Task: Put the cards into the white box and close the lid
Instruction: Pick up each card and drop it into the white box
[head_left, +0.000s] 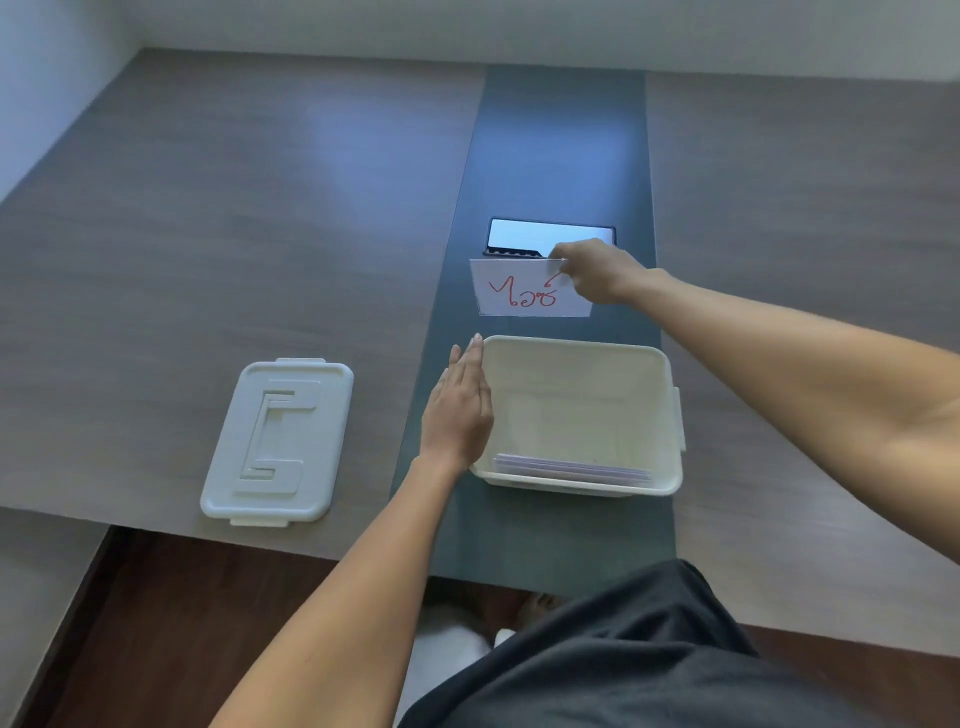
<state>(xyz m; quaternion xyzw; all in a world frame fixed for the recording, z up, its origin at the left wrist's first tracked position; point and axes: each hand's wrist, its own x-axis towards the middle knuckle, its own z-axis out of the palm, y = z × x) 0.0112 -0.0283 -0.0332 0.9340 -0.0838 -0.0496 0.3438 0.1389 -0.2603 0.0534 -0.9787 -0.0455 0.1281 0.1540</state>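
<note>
Step in hand, as I judge it: carry the card (524, 291) from the far side into the white box (670, 415). To do it well, keep the pinch at the card's top right corner firm, lift it clear of the far rim, then lower it flat onto the stack of cards (571, 470) lying against the box's near wall. Don't let it catch the rim.

Right hand (597, 275): arm stretched far over the box, grip narrow, thumb and fingers pinched on the card, which has red writing and sits just beyond the box, near a dark slot (550, 240) in the desk (208, 234).

Left hand (457, 410): flat, fingers straight and together, holding nothing, resting against the box's left wall, likely steadying it.

Lid (278, 441) lies on the desk, left of the box, apart from it.
</note>
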